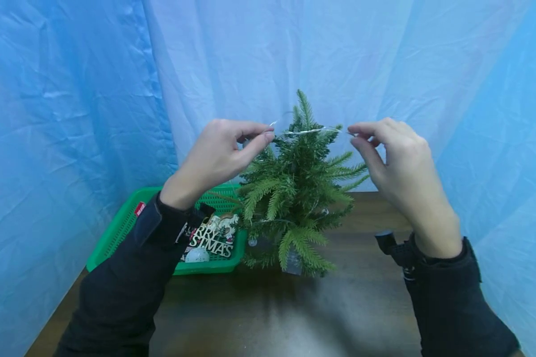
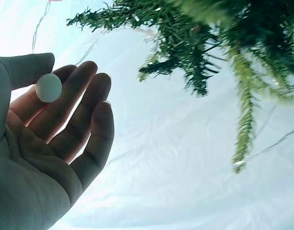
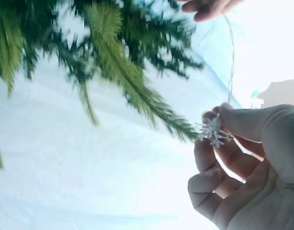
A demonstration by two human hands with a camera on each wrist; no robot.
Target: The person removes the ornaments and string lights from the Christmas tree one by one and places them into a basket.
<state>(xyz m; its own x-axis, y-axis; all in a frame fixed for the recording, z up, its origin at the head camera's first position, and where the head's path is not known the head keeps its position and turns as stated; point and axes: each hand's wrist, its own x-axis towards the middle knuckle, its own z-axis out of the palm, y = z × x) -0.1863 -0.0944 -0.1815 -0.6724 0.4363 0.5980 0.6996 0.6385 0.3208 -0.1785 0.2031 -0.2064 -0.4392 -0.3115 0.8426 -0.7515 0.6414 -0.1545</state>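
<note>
A small artificial Christmas tree (image 1: 295,183) stands on the table. Across its upper part runs a thin, clear-wired light string (image 1: 305,132). My left hand (image 1: 221,151) pinches the string left of the treetop, and my right hand (image 1: 399,161) pinches it to the right. A white ball (image 2: 49,87) on the string sits by the left thumb and forefinger in the left wrist view. In the right wrist view, a white snowflake (image 3: 214,132) is between the right thumb and fingers. More wire (image 1: 270,220) lies along the lower branches.
Behind the tree's left side, a green plastic basket (image 1: 210,268) holds a wooden "Merry Christmas" sign (image 1: 212,243), a white ball (image 1: 197,255) and other ornaments. Blue-white curtains (image 1: 232,59) surround the brown wooden table (image 1: 268,317) at the back and sides.
</note>
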